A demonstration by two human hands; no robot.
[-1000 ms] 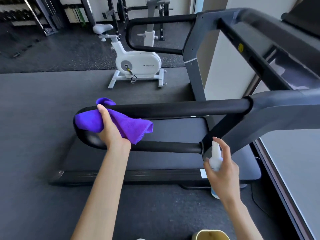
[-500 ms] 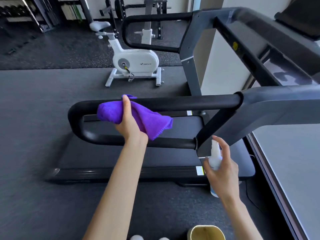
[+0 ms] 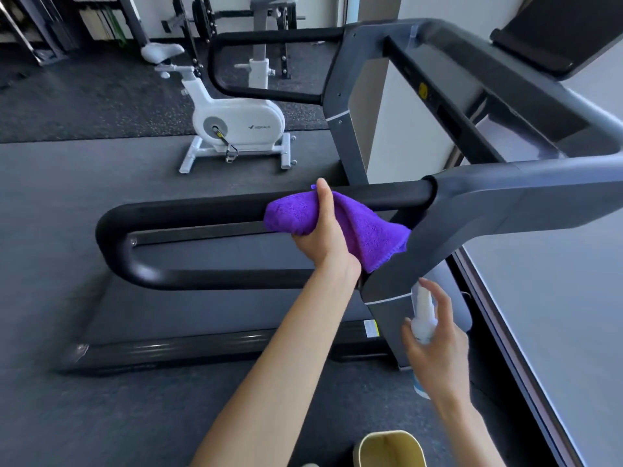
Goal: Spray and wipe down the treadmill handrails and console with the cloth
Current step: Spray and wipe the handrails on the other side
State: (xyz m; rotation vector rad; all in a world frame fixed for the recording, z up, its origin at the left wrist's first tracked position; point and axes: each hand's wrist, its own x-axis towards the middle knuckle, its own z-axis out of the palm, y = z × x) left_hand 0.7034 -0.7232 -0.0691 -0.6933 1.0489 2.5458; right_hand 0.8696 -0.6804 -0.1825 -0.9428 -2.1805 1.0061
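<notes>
Two hands: both are showing in the head view, reaching out over the near side of a treadmill.
Left hand point(image 3: 322, 235): it is curling tight around a purple cloth, with the thumb sticking up along the top of it.
Cloth point(image 3: 365, 230): it is lying pressed on the near handrail, close to where the black padding is meeting the grey frame. A loose corner is hanging down toward the grey post.
Near handrail point(image 3: 188, 210): it is a black padded bar making a long loop, with a top bar and a lower bar joining at a round bend on the left.
Right hand point(image 3: 438, 348): it is wrapping around a small spray bottle, with one finger lying up along the top of it.
Spray bottle point(image 3: 423, 318): it is white, standing upright in the right hand, just in front of the bottom of the grey post and below the cloth.
Far handrail point(image 3: 269, 37): it is another black loop on the other side of the treadmill.
Console point(image 3: 553, 38): it is sitting dark at the top right, well apart from both hands.
Treadmill belt point(image 3: 215, 308): it is lying flat and dark under the near handrail.
Exercise bike point(image 3: 236, 124): it is white, standing on the dark floor behind the treadmill.
Yellow thing point(image 3: 391, 449): it is peeking in at the bottom edge, and I cannot tell what it is.
</notes>
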